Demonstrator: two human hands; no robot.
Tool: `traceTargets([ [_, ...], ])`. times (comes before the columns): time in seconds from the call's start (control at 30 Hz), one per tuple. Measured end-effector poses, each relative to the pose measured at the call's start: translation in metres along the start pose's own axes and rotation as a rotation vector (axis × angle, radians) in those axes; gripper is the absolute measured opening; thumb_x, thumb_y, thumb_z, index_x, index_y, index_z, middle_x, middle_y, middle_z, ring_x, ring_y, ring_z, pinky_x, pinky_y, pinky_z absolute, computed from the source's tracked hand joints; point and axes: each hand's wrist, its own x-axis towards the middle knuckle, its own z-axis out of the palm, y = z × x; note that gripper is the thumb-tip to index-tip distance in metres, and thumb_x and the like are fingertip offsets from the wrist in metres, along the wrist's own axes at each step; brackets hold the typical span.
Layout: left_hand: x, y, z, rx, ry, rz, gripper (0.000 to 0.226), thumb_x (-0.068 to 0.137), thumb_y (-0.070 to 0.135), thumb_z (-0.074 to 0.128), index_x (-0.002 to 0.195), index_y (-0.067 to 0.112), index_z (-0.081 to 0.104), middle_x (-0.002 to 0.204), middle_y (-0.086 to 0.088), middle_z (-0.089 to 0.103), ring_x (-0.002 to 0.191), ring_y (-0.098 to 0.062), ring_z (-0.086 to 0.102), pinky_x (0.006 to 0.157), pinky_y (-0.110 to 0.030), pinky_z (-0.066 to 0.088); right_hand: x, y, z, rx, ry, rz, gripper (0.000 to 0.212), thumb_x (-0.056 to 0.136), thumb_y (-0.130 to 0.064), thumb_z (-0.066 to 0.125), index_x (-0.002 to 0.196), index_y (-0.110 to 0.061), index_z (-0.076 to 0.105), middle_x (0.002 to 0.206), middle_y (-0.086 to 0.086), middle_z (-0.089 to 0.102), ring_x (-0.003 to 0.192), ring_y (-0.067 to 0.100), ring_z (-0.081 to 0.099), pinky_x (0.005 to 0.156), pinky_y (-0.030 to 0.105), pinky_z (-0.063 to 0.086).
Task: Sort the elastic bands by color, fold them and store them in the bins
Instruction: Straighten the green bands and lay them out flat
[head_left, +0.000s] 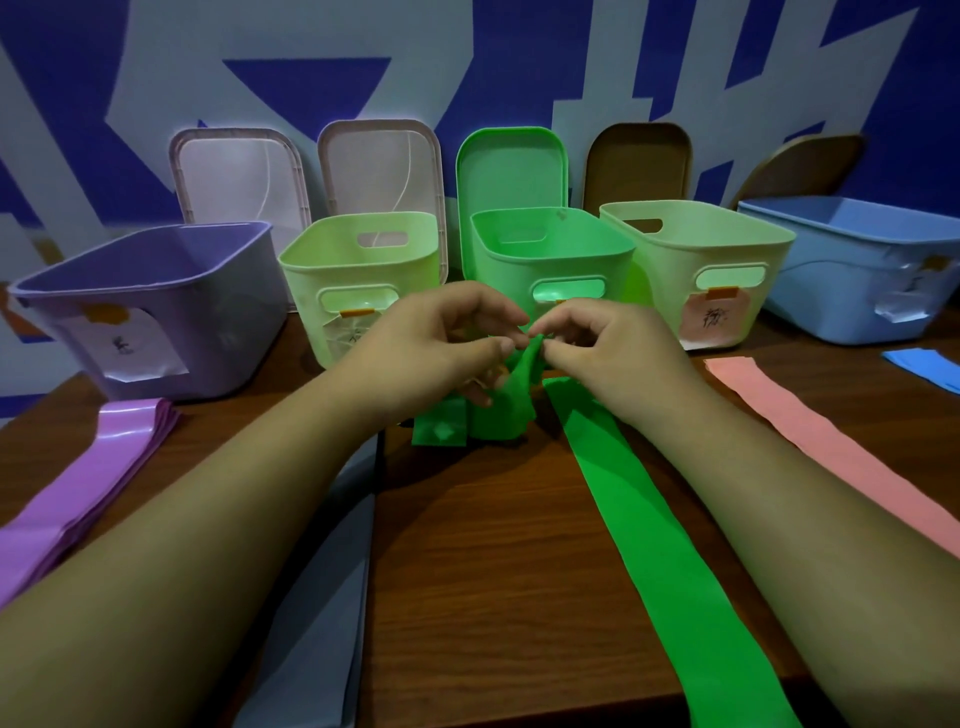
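Note:
A long green elastic band (644, 499) runs across the brown table from the near right edge up to the middle, where its far end is bunched into folds. My left hand (431, 348) and my right hand (602, 353) meet above those folds, each pinching the raised green end between thumb and fingers. Just behind my hands stands the green bin (550, 249). A stack of purple bands (88, 478) lies at the left, a pink band (810, 421) at the right, and a blue band (924, 366) at the far right.
A row of open bins lines the back: purple (140, 306), pale green (358, 275), cream (696, 265), blue (857, 265). Lids lean against the wall behind them. A grey-blue band (322, 597) lies under my left forearm.

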Motion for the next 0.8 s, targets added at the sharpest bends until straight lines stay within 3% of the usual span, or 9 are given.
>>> traceTargets([
  [0.13,0.002,0.002,0.010,-0.272,-0.004,-0.176,0.030,0.099,0.001,0.067,0.128,0.005,0.061,0.099,-0.008,0.074,0.075,-0.026,0.076,0.064,-0.032,0.064,0.000,-0.001,0.002,-0.018,0.012,-0.014,0.019,0.093,-0.020,0.079,0.103,-0.035,0.080,0.088,-0.013,0.074,0.083,0.001,0.068,0.073,0.025,0.056],
  [0.27,0.004,0.001,0.012,-0.346,0.019,-0.258,0.031,0.097,-0.001,0.069,0.126,0.004,0.059,0.091,-0.009,0.069,0.069,-0.023,0.074,0.059,-0.029,0.063,-0.001,-0.004,0.004,-0.016,0.008,-0.030,0.019,0.093,-0.019,0.079,0.102,-0.036,0.078,0.087,-0.014,0.073,0.082,-0.002,0.067,0.072,0.019,0.055],
  [0.47,0.002,0.005,0.015,-0.266,0.049,-0.266,0.024,0.094,0.004,0.074,0.117,0.007,0.070,0.100,-0.021,0.074,0.067,-0.021,0.074,0.055,-0.028,0.061,0.000,-0.003,0.006,-0.007,0.006,-0.030,0.018,0.094,-0.021,0.080,0.103,-0.036,0.077,0.085,-0.014,0.073,0.080,-0.003,0.067,0.069,0.017,0.049],
  [0.67,0.000,0.004,0.015,-0.157,0.045,-0.213,0.018,0.095,0.008,0.074,0.113,0.012,0.074,0.104,-0.018,0.075,0.073,-0.026,0.078,0.057,-0.032,0.063,0.001,-0.002,0.005,-0.040,0.005,-0.022,0.015,0.095,-0.022,0.078,0.103,-0.034,0.079,0.083,-0.013,0.072,0.079,0.000,0.066,0.068,0.021,0.048],
  [0.8,0.000,0.006,0.015,-0.143,0.056,-0.220,0.016,0.095,0.016,0.077,0.111,0.012,0.075,0.096,-0.009,0.077,0.073,-0.026,0.077,0.058,-0.033,0.064,0.001,-0.001,0.005,-0.076,-0.006,-0.014,0.011,0.095,-0.027,0.079,0.103,-0.034,0.081,0.085,-0.015,0.074,0.081,-0.001,0.067,0.070,0.023,0.052],
])
